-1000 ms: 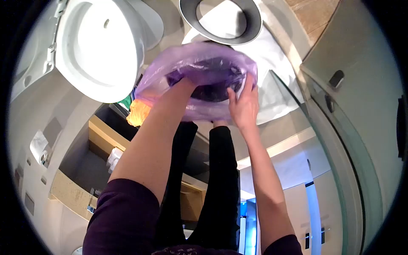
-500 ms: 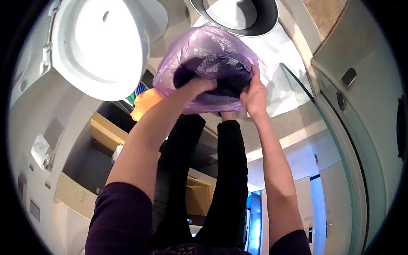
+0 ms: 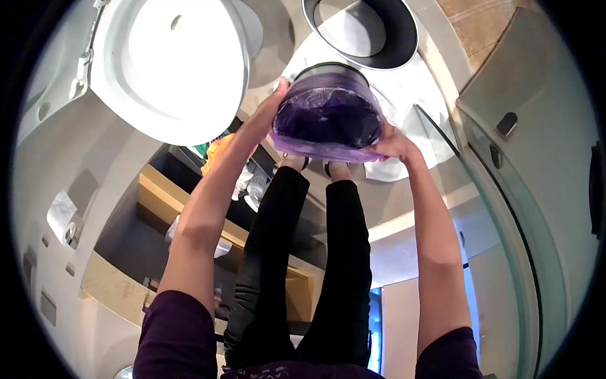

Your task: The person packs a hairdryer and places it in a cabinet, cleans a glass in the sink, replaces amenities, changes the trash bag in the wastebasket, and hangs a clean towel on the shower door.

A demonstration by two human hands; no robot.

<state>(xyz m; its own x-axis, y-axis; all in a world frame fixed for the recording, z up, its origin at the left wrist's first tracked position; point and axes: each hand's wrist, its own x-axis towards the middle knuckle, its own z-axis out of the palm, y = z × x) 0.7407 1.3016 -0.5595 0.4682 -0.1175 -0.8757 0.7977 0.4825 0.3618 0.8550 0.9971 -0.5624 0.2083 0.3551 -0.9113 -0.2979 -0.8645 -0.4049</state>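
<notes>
A thin purple trash bag point(image 3: 300, 148) lines a bucket-like bin point(image 3: 331, 67), and its mouth faces up toward me. Part of the bin's grey rim stays uncovered along the far side, while the bag hangs folded over the near side. My left hand point(image 3: 271, 108) is closed on the bag at the bin's left side, its fingers partly hidden. At the right, my right hand point(image 3: 394, 144) pinches the bag's edge near the front corner.
A white toilet point(image 3: 170, 69) stands at the left. Beyond the bag, a dark oval container point(image 3: 401, 38) rests on a white sheet point(image 3: 416, 88). A glass door point(image 3: 499, 208) edges the right. Below left are an open drawer point(image 3: 158, 189), an orange bag point(image 3: 218, 151) and my legs.
My left hand has come out of the bag's inside to its left outer side. The bag's far part has come down, exposing the bin's rim. My right hand has moved slightly lower and right.
</notes>
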